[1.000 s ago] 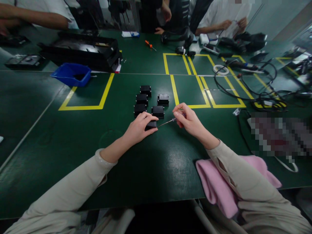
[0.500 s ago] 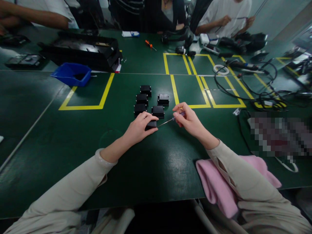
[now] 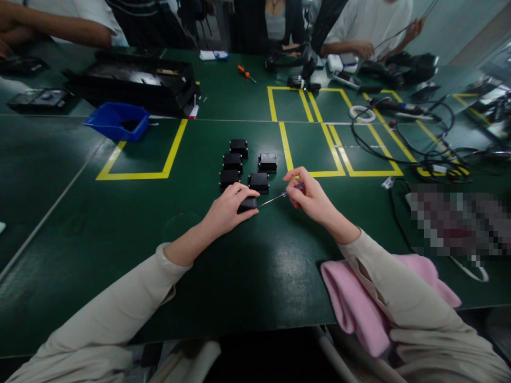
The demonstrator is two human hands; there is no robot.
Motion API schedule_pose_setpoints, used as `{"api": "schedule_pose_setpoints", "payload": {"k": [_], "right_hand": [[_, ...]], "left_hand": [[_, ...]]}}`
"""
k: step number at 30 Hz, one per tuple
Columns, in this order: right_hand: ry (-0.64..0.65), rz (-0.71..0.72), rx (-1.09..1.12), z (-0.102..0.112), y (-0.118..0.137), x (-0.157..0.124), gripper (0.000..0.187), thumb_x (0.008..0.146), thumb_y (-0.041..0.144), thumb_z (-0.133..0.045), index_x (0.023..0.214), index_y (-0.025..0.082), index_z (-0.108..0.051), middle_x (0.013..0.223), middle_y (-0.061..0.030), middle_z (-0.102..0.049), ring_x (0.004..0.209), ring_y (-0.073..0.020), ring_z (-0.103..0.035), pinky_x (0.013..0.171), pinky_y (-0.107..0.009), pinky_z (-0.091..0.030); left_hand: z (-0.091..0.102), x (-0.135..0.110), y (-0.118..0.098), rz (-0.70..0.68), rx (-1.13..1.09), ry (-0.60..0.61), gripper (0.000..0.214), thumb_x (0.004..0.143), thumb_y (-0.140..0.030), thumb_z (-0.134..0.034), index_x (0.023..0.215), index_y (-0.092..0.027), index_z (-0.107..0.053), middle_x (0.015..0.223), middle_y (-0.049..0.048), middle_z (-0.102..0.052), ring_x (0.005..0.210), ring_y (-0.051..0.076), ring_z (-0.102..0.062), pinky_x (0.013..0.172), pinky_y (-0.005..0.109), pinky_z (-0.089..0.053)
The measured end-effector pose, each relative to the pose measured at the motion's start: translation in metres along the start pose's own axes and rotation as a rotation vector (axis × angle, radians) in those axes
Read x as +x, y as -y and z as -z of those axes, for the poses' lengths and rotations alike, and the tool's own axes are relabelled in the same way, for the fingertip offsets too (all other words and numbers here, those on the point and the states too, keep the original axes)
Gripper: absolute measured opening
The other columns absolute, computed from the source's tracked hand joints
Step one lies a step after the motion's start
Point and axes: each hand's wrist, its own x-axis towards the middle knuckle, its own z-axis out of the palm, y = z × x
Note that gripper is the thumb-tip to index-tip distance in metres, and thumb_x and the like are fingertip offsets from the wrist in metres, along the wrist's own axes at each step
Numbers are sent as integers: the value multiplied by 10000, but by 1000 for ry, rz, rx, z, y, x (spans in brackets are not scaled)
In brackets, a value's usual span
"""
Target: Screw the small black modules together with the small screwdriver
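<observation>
On the green table, my left hand (image 3: 229,209) grips a small black box (image 3: 248,204) between thumb and fingers. My right hand (image 3: 305,192) is closed round the handle of a screwdriver (image 3: 275,199). The thin metal shaft points left, and its tip meets the right end of the held box; what it touches there is too small to make out. Just beyond my left hand stand several like boxes, among them a near right one (image 3: 259,182), a far right one (image 3: 267,162) and a far left one (image 3: 238,148). Small metal bits stick out at their ends.
A blue bin (image 3: 117,121) and a long black tray (image 3: 136,80) stand at the far left. An orange screwdriver (image 3: 246,73) lies farther back. Cables (image 3: 423,154) coil at the right, above a pink cloth (image 3: 351,298) under my right sleeve. People sit across the table.
My hands, the screwdriver and the black boxes look almost unmoved. Across the table, a person at the right has shifted their hands on a thin dark strand, and others have moved slightly.
</observation>
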Motion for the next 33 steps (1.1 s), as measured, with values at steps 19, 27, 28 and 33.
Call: {"api": "schedule_pose_setpoints", "payload": {"k": [19, 27, 28, 33], "right_hand": [[23, -54, -2, 0, 1, 0, 194, 1043, 400, -598, 1003, 242, -492, 564, 110, -454, 446, -94, -433, 476, -254, -308], [22, 4, -37, 1, 4, 0, 127, 1016, 288, -609, 1055, 238, -499, 594, 113, -440, 466, -94, -434, 512, -268, -319], [21, 11, -37, 1, 5, 0, 128, 1008, 275, -610, 1058, 238, -498, 604, 112, -442, 470, -93, -435, 520, -270, -326], [23, -19, 0, 0, 3, 0, 143, 1031, 340, -593, 1043, 242, -489, 578, 112, -441, 460, -104, -434, 499, -272, -322]], "left_hand": [[0, 0, 1, -10, 0, -6, 347, 973, -288, -722, 1303, -224, -640, 1288, 114, -622, 1243, 323, -609, 1051, 513, -538], [-1, 0, 1, -4, -13, -12, 356, 962, -291, -733, 1303, -243, -644, 1285, 106, -627, 1249, 322, -608, 1055, 514, -538], [-1, 0, 1, -3, -15, -13, 354, 961, -293, -734, 1301, -248, -646, 1285, 103, -627, 1248, 320, -608, 1054, 512, -540], [0, 0, 1, 1, -16, -9, 346, 964, -300, -725, 1299, -259, -646, 1288, 95, -625, 1241, 316, -611, 1049, 511, -545]]}}
